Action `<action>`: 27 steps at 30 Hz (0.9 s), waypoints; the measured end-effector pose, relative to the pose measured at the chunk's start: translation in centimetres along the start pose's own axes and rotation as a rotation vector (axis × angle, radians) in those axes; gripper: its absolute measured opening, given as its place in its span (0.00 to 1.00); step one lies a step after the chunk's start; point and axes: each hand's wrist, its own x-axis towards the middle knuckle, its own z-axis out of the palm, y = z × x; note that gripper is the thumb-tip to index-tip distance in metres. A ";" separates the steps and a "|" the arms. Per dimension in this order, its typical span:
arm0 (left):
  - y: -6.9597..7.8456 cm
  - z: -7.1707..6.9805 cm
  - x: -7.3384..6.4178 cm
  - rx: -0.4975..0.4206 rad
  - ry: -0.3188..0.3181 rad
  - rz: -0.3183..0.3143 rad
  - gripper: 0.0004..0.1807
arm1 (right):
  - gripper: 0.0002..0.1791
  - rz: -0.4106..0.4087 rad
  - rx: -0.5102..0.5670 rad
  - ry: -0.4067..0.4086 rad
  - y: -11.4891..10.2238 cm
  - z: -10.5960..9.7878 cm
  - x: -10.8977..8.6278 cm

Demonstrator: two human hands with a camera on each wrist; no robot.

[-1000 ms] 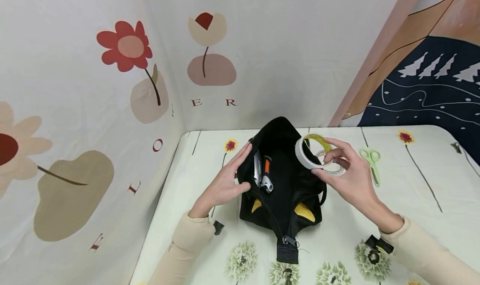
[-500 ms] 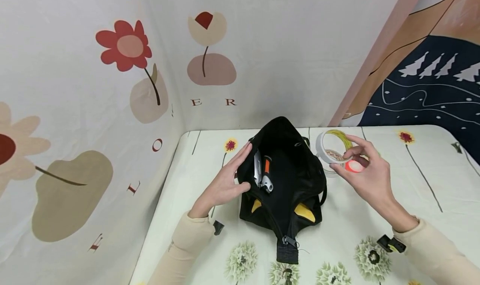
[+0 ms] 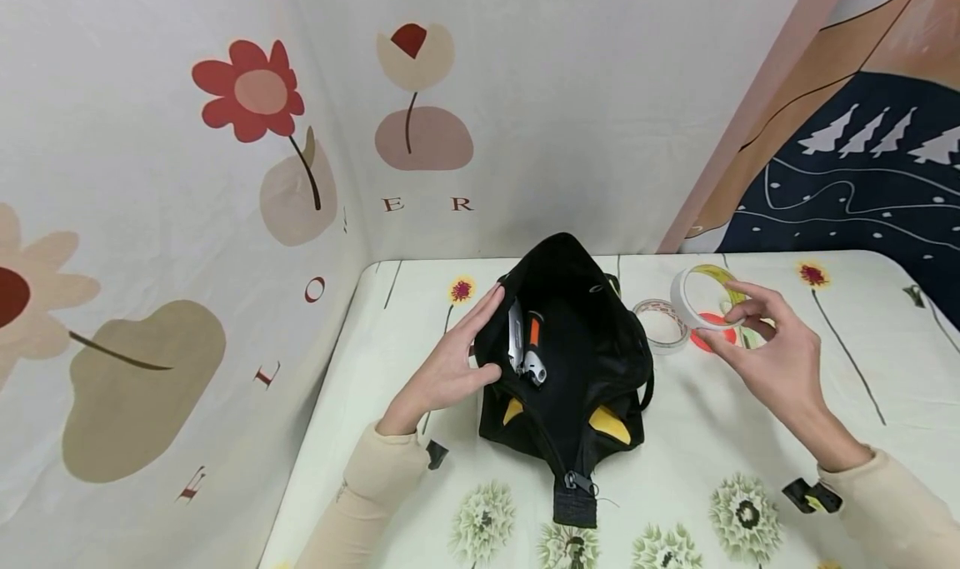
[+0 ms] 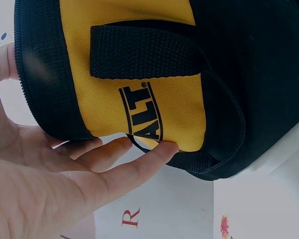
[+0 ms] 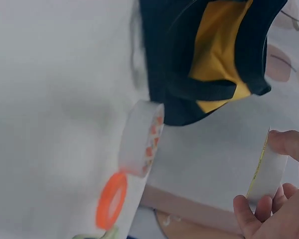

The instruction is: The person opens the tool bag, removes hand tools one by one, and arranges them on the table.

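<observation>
A black tool bag (image 3: 566, 436) with yellow panels stands with its mouth wide. My left hand (image 3: 450, 361) rests along its left side, fingers straight; in the left wrist view the fingertips touch the yellow panel (image 4: 174, 114) beneath a black strap (image 4: 144, 52). Inside the bag show an orange-and-silver tool (image 3: 535, 348) and a silver one (image 3: 515, 336) beside it. Right of the bag, my right hand (image 3: 780, 352) pinches a white roll of tape (image 3: 681, 298) with a yellow inner core between thumb and fingers, raised above the table.
A clear tape roll (image 3: 662, 344) lies on the table right of the bag. Close by are an orange-red ring-shaped roll (image 5: 111, 200) and green scissors (image 5: 109, 233), partly behind my right hand in the head view. A printed cloth (image 3: 540, 136) hangs behind the table.
My right hand has carried the white tape roll rightward from the bag's mouth, uncovering the clear roll and orange-red ring. The left hand and the bag have stayed in place.
</observation>
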 end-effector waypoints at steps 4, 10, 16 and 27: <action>0.0 0.0 0.0 -0.002 -0.003 -0.003 0.55 | 0.32 0.027 -0.034 0.018 0.9 -0.7 -0.4; 0.0 -0.1 0.0 -0.006 0.000 -0.014 0.55 | 0.18 0.109 -0.098 0.038 1.7 -1.5 -0.7; 0.0 0.0 0.0 -0.010 -0.003 -0.004 0.55 | 0.18 0.146 -0.123 0.066 2.3 -2.6 -0.8; 0.3 0.1 0.1 -0.021 0.000 0.005 0.55 | 0.16 0.156 -0.234 0.125 5.9 -4.5 -1.0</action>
